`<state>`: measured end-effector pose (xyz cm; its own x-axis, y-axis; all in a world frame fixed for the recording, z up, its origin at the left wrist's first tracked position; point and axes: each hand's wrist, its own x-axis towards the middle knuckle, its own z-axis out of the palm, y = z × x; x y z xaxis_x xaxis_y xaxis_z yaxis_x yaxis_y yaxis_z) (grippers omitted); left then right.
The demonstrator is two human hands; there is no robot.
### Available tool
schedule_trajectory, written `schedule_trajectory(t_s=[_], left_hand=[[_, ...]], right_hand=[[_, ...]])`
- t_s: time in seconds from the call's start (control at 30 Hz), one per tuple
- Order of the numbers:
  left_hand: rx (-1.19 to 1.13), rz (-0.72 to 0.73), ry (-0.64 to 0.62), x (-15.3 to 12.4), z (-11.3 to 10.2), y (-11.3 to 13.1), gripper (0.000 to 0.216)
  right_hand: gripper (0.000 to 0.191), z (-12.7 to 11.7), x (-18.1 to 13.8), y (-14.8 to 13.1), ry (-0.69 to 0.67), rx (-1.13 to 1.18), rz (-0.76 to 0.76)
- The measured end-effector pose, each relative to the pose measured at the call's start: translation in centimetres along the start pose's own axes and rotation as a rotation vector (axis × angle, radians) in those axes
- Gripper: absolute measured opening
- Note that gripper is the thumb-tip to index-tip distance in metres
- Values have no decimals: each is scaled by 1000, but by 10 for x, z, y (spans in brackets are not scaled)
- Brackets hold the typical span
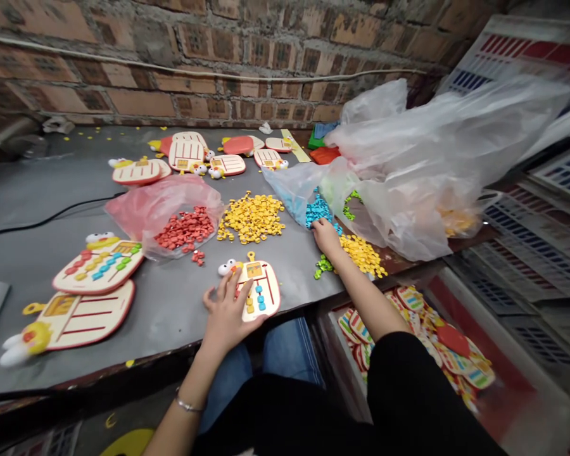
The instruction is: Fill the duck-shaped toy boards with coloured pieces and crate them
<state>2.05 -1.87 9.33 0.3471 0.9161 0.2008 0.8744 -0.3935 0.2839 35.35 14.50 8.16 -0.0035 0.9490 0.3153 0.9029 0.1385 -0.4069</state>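
Observation:
My left hand [225, 310] lies with fingers spread on a cream duck-shaped toy board [260, 288] that carries a few yellow and blue beads. My right hand [325, 235] reaches into a pile of blue beads [317, 209] at the mouth of a clear plastic bag [408, 171]; its fingers curl down among the beads and I cannot see whether they hold any. Yellow beads [251, 217], another heap of yellow beads [362, 253] and a few green beads [323, 266] lie close by.
Red beads [184, 229] spill from a pinkish bag. Two boards [97, 265] [76, 320] lie at left, several more boards [185, 155] at the back near the brick wall. A bin of finished boards [437, 342] stands low right, stacked crates [541, 221] beyond. A black cable [42, 220] crosses the grey table [171, 310].

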Motion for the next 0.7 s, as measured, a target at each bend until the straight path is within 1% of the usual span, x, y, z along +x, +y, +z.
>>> schedule_trajectory(t_s=[0.1,0.17,0.23,0.3,0.4,0.47,0.53,0.6,0.7], left_hand=[[-17,7,-17,-1,-1,-1,62],[-39,24,-28,-1,-1,-2,58],[-63,37,-37,-1,-2,-3,53],[-77,44,-44,-1,-3,-3,51],[-77,54,-43,-1,-4,-3,50],[-70,67,-49,-1,-4,-3,50],[-67,91,-64,-1,-4,-4,50],[-71,117,-66,-2,-4,-4,50],[-82,131,-46,-2,-3,-6,49]], right_hand=[[17,7,-6,-6,39,72,-12],[14,6,-16,-18,97,218,-8],[13,2,-30,-39,126,388,-12],[13,-2,-46,-67,88,523,-45],[13,-1,-67,-110,-57,645,-143],[12,4,-74,-129,-131,652,-220],[10,12,-75,-138,-185,594,-299],[11,20,-75,-139,-202,504,-356],[13,27,-74,-136,-184,406,-392]])
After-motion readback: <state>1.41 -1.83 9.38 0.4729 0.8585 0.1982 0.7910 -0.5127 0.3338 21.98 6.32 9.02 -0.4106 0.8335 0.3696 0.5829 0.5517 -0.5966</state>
